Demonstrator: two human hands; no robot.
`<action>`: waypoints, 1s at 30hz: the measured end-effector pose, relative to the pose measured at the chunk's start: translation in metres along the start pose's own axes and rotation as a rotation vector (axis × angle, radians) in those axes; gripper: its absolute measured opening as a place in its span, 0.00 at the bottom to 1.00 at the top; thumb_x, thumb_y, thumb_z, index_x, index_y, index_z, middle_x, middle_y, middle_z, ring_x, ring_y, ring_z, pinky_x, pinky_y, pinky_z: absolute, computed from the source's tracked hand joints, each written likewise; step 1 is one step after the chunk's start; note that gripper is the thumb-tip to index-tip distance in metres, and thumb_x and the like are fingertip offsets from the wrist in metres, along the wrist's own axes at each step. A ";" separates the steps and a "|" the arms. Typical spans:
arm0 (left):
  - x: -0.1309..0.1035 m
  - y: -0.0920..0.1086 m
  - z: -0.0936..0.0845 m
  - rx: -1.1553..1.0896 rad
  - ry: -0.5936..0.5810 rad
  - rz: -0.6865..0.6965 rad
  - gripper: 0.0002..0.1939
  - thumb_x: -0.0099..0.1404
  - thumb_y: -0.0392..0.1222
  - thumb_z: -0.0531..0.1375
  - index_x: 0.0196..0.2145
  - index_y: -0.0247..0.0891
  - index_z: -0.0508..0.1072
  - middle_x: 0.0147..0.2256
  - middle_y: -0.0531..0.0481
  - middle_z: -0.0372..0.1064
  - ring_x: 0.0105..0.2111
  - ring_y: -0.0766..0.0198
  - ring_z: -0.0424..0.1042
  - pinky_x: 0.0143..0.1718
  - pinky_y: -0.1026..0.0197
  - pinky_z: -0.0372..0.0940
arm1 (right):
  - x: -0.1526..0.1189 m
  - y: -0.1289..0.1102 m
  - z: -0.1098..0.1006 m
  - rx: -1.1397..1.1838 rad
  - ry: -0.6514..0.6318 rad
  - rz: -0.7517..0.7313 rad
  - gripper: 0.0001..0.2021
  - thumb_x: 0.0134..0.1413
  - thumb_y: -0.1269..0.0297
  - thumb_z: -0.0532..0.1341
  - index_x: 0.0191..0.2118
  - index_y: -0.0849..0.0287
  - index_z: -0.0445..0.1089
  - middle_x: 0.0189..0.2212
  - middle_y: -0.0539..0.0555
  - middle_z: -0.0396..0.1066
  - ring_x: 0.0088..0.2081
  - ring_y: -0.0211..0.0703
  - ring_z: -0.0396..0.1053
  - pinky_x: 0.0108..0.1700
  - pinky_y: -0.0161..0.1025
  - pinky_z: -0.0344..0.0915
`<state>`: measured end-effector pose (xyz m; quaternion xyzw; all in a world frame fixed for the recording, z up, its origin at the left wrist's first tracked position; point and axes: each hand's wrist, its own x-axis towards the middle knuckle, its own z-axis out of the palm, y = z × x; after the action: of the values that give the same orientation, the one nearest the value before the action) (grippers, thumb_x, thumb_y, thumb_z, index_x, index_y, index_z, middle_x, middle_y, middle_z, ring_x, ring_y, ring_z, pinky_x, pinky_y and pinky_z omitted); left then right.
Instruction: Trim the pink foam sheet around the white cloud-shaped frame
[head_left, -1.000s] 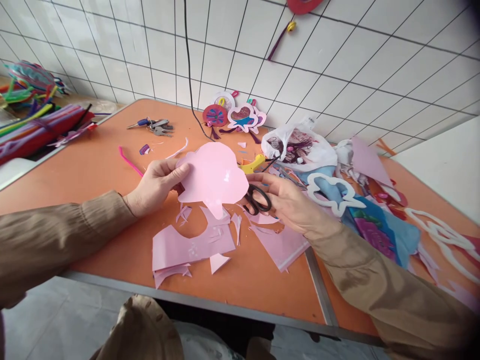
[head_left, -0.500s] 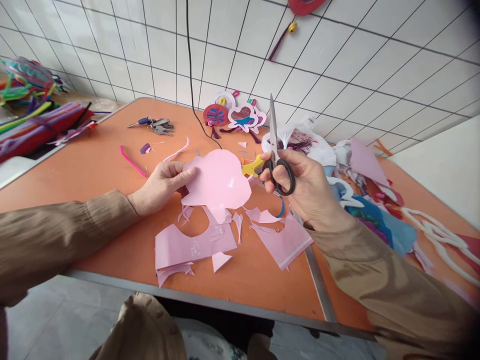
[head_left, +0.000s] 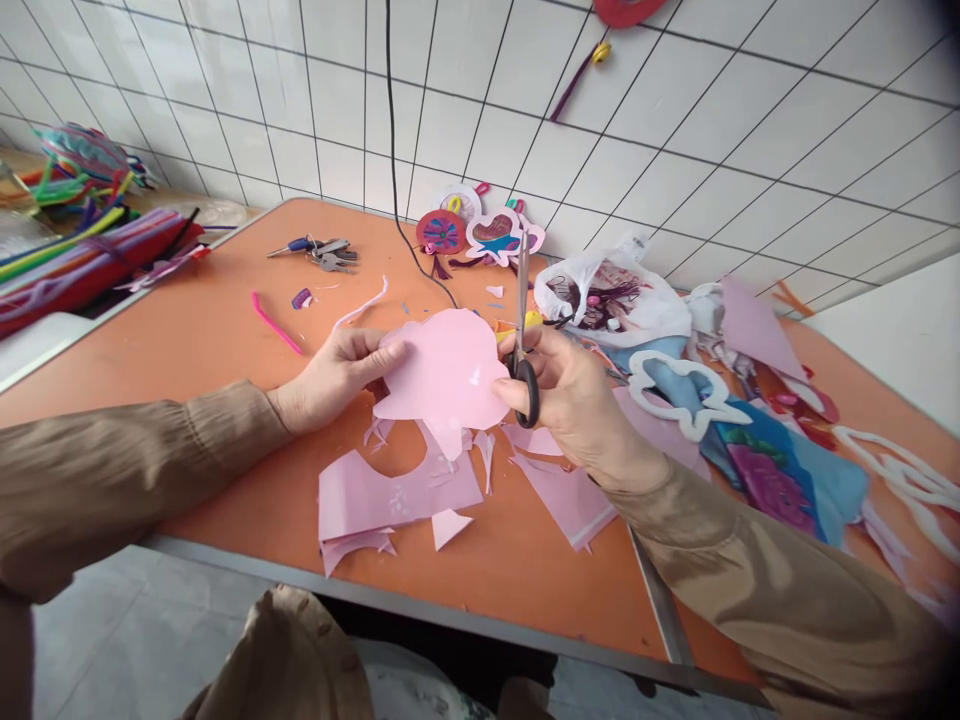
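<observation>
A pink paper cut-out (head_left: 442,370) with a wavy outline is held above the table. My left hand (head_left: 337,370) pinches its left edge between thumb and fingers. In my right hand (head_left: 574,400) are scissors (head_left: 523,300) with black handles, blades pointing up and looking closed. The right thumb reaches the cut-out's right edge, apparently touching it. Below lie pink paper offcuts: a large curved piece (head_left: 397,495), a small triangle (head_left: 450,527) and another large scrap (head_left: 566,500). Something yellow (head_left: 525,322) shows partly behind the scissors.
Keys (head_left: 330,252) and a pink pipe cleaner (head_left: 276,325) lie at the left of the orange table (head_left: 217,450). Finished ornaments (head_left: 495,235) lean by the tiled wall. A white plastic bag (head_left: 645,300), a white flower-shaped frame (head_left: 679,395) and blue fabric (head_left: 836,490) crowd the right.
My right hand has moved left and down with the scissors, bringing the thumb to the cut-out's right edge. The left hand keeps its hold. The view has shifted slightly.
</observation>
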<state>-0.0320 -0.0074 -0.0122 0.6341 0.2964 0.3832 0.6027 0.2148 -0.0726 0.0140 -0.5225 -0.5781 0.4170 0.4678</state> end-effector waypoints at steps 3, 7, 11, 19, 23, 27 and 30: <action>0.001 -0.002 -0.001 -0.080 -0.021 -0.015 0.31 0.55 0.69 0.76 0.22 0.37 0.74 0.20 0.51 0.70 0.19 0.67 0.68 0.20 0.66 0.65 | -0.001 0.004 0.001 0.010 0.023 -0.007 0.20 0.44 0.56 0.75 0.39 0.51 0.66 0.23 0.41 0.63 0.23 0.34 0.58 0.23 0.35 0.57; 0.002 -0.005 -0.004 -0.114 -0.186 -0.162 0.32 0.54 0.72 0.75 0.24 0.37 0.80 0.21 0.42 0.77 0.18 0.59 0.75 0.19 0.62 0.70 | -0.002 0.004 0.002 0.038 0.058 0.003 0.20 0.44 0.58 0.74 0.40 0.51 0.65 0.21 0.39 0.59 0.21 0.33 0.56 0.22 0.34 0.55; 0.001 -0.004 -0.003 -0.051 -0.174 -0.174 0.28 0.57 0.65 0.77 0.24 0.35 0.83 0.21 0.41 0.78 0.18 0.59 0.75 0.20 0.62 0.72 | -0.004 -0.001 0.005 0.054 0.035 -0.019 0.23 0.43 0.57 0.77 0.40 0.51 0.66 0.24 0.42 0.63 0.24 0.35 0.58 0.25 0.35 0.57; 0.000 -0.001 -0.004 -0.050 -0.083 -0.092 0.26 0.59 0.61 0.77 0.21 0.36 0.81 0.19 0.43 0.76 0.15 0.58 0.74 0.18 0.60 0.72 | -0.001 -0.008 -0.026 -0.046 -0.121 -0.140 0.26 0.55 0.32 0.70 0.41 0.50 0.71 0.31 0.51 0.72 0.37 0.48 0.71 0.43 0.48 0.69; -0.002 0.000 -0.005 -0.011 -0.115 -0.081 0.26 0.62 0.61 0.75 0.20 0.36 0.81 0.19 0.43 0.76 0.15 0.59 0.73 0.18 0.60 0.71 | 0.002 0.001 -0.038 -0.058 -0.189 -0.137 0.29 0.55 0.29 0.68 0.41 0.53 0.76 0.28 0.51 0.73 0.32 0.47 0.72 0.39 0.47 0.69; -0.004 0.003 -0.003 0.010 -0.034 -0.056 0.24 0.62 0.57 0.75 0.20 0.35 0.81 0.19 0.43 0.76 0.16 0.60 0.73 0.18 0.62 0.70 | -0.001 0.008 -0.037 -0.021 -0.237 -0.144 0.27 0.57 0.32 0.69 0.40 0.54 0.78 0.24 0.51 0.73 0.26 0.43 0.69 0.31 0.42 0.66; -0.003 0.004 -0.002 -0.016 -0.007 -0.040 0.22 0.63 0.54 0.74 0.20 0.35 0.80 0.19 0.43 0.76 0.17 0.60 0.73 0.20 0.62 0.72 | -0.005 0.006 -0.032 -0.018 -0.230 -0.113 0.27 0.55 0.32 0.70 0.38 0.55 0.78 0.23 0.51 0.74 0.24 0.43 0.69 0.29 0.42 0.66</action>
<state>-0.0359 -0.0092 -0.0092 0.6244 0.3039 0.3713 0.6164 0.2473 -0.0769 0.0148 -0.4420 -0.6601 0.4421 0.4164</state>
